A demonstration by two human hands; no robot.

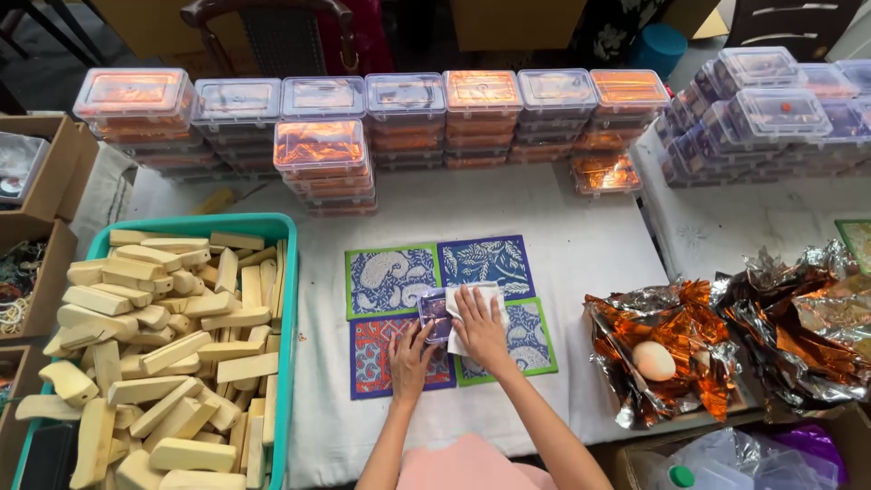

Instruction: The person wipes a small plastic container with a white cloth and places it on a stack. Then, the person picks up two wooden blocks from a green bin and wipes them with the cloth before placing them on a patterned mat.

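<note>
The right hand (478, 325) lies flat, fingers together and stretched, pressing a white cloth (472, 313) down. The left hand (413, 356) has its fingers curled on the near edge of a small purple block (434, 311), which sits half under that cloth. Block and cloth rest at the meeting point of four patterned mats (485, 260), laid as a square on the white table (581, 245). Left of the mats stands a teal tray (272, 222) heaped with pale wooden pieces (163, 349). Beyond the mats run stacks of clear lidded boxes (404, 113). Right of the mats lies crumpled orange foil (671, 349) holding a pale egg-shaped lump (653, 360).
</note>
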